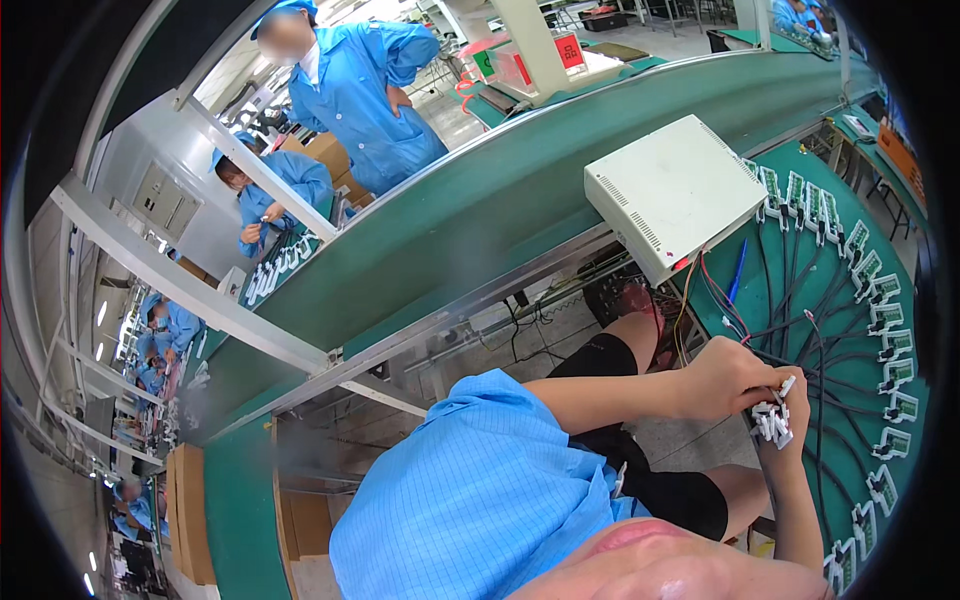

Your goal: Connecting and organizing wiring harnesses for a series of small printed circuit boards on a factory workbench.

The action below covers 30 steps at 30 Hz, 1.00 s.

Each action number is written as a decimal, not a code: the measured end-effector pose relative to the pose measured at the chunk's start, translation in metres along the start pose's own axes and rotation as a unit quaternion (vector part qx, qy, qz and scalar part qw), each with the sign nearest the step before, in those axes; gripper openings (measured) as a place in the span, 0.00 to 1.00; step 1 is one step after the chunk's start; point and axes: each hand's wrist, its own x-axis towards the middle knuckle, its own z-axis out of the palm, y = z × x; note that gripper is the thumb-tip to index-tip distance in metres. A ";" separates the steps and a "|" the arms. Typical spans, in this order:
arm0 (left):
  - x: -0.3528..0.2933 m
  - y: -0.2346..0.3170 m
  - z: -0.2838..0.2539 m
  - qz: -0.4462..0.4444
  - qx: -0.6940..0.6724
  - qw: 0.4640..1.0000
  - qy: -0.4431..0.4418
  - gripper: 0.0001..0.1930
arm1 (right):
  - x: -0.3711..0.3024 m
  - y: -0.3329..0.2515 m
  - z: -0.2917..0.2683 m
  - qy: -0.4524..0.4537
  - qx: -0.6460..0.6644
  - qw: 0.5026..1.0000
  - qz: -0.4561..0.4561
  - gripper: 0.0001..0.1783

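Observation:
Over the right-hand bench edge my two hands meet. A cluster of small white plastic pieces (772,424) sits in my right hand (793,408), its fingers curled round them. My left hand (728,378) is closed in a pinch against the top of the cluster, at one slim white piece (787,385); the fingertips are partly hidden. Beside my hands, black cables (820,372) fan out over the green bench top (790,275). They run to an arc of small green circuit boards in white frames (897,375).
A beige metal box (680,195) stands at the far bench edge, with red and yellow wires (712,285) at its front. A blue pen (738,272) lies beside it. Beyond runs a long green conveyor belt (480,235). Other people in blue (365,100) are across it.

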 end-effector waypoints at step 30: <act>-0.016 -0.022 0.001 -0.016 -0.039 0.998 0.043 0.07 | 0.003 -0.004 -0.004 0.054 0.072 0.995 0.052 0.08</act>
